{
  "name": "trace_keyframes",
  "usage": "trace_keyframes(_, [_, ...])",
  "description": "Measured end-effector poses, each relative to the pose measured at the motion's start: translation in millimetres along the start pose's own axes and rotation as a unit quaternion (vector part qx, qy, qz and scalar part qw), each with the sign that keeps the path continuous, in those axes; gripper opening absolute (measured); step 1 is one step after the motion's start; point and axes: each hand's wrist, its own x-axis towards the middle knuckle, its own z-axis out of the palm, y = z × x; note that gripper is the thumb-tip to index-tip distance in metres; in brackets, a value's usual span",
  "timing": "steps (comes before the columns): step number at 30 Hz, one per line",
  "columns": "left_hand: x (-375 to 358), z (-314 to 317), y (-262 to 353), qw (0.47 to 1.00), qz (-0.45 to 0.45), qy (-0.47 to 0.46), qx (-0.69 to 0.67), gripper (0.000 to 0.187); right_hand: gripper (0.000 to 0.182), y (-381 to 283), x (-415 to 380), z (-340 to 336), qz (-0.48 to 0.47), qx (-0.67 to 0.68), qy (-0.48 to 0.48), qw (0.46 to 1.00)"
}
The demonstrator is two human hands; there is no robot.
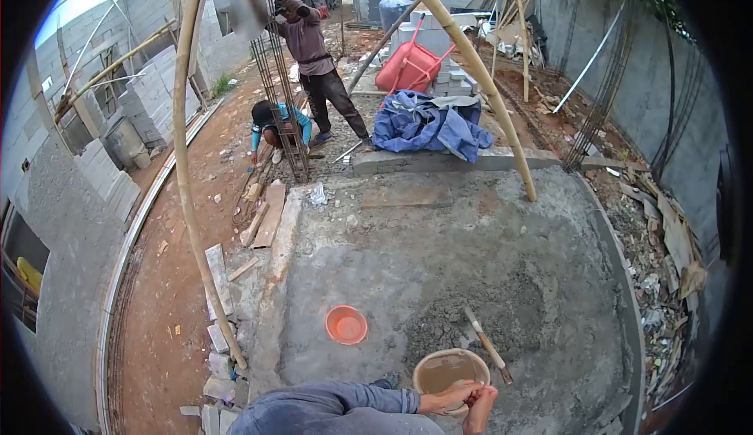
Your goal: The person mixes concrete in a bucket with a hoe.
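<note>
My left hand [451, 397] reaches in from a grey sleeve and meets my right hand [480, 410] at the near rim of a bucket [419, 375]. The fingers of both hands are bent and pressed together; anything between them is hidden or too small to name. Murky brown water [447, 374] fills much of the bucket. Just beyond my hands, a tool with a wooden handle [490, 349] lies across the wet mortar [439, 321], its blade end pointing away. An orange basin [346, 325] sits on the concrete to the left.
Bamboo poles [486, 82] [184, 145] slant up on both sides. One person [310, 39] stands gripping a rebar column [274, 82]; another person [274, 125] crouches beside it. A blue tarp [431, 125] and red wheelbarrow [412, 65] are behind the slab. Rubble lines the right wall.
</note>
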Motion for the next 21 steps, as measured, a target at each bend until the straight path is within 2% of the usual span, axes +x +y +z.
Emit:
trace_keyframes(1, [3.0,0.0,6.4,1.0,0.02,0.017,0.011,0.034,0.027,-4.8,0.3,7.7,-0.017,-0.011,-0.011,1.0])
trace_keyframes(2, [1.1,-2.4,10.9,0.998,0.02,0.03,-0.047,0.027,0.021,-0.6,8.4,5.5,-0.03,-0.032,-0.043,0.998])
trace_keyframes(3, [-6.2,-5.4,30.8,0.999,0.027,0.038,-0.003,0.027,0.015,-1.3,14.3,0.9,-0.082,-0.121,-0.071,0.987])
trace_keyframes(5, [-18.1,-12.3,56.5,0.994,0.035,0.057,0.085,0.026,0.022,-3.0,20.7,-4.8,-0.175,-0.292,-0.119,0.933])
trace_keyframes(6, [-22.1,-11.3,63.3,0.991,0.062,0.098,0.071,0.025,0.02,-5.9,23.9,-2.4,-0.189,-0.306,-0.1,0.928])
trace_keyframes(9, [-41.7,-13.4,107.9,0.99,0.088,0.101,0.038,0.023,0.021,-12.8,40.4,19.8,-0.23,-0.338,-0.052,0.911])
trace_keyframes(10, [-17.1,-25.9,88.7,0.991,0.091,0.098,-0.012,0.024,0.024,-10.4,46.2,34.1,-0.068,-0.22,-0.076,0.97])
trace_keyframes(11, [-7.8,-35.8,91.9,0.986,0.092,0.132,0.04,0.025,0.028,-12.3,53.7,55.7,0.095,-0.091,-0.097,0.987])
trace_keyframes(12, [-1.3,-42.7,95.0,0.978,0.093,0.166,0.09,0.026,0.03,32.1,97.9,53.8,0.086,0.03,-0.207,0.974])
trace_keyframes(13, [1.1,-43.8,93.9,0.966,0.088,0.2,0.138,0.027,0.032,78.5,144.0,49.8,0.101,0.149,-0.315,0.932])
trace_keyframes(14, [0.9,-42.3,101.8,0.954,0.115,0.251,0.118,0.031,0.032,96.5,161.0,56.0,0.161,0.187,-0.309,0.918])
trace_keyframes(16, [-1.0,-42.8,109.2,0.958,0.086,0.255,0.101,0.029,0.032,116.4,178.6,68.4,0.236,0.188,-0.219,0.928])
trace_keyframes(21, [8.6,-52.8,130.2,0.964,0.076,0.251,0.044,0.027,0.031,117.2,189.5,78.9,0.28,0.21,-0.108,0.931])
